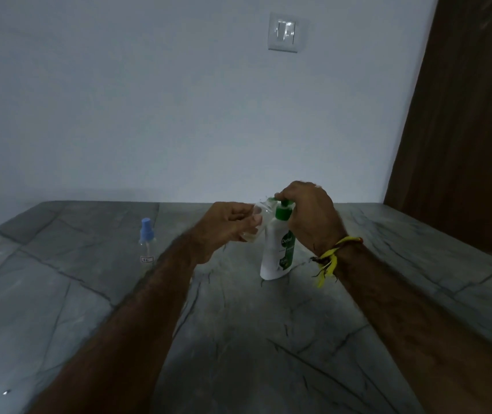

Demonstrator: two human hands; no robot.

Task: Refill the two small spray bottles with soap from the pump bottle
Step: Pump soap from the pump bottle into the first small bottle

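Observation:
A white soap pump bottle (276,249) with a green pump head stands on the grey stone table (238,339), right of centre. My right hand (310,216) rests over the pump head, fingers curled on it. My left hand (226,228) holds a small clear spray bottle (258,219), uncapped, tilted with its mouth under the green nozzle. A second small clear spray bottle (147,245) with a blue cap stands upright on the table to the left, apart from both hands.
A pale wall rises behind the table, with a light switch plate (283,32) high on it. A brown wooden panel (465,130) stands at the right. A yellow thread band (331,255) circles my right wrist.

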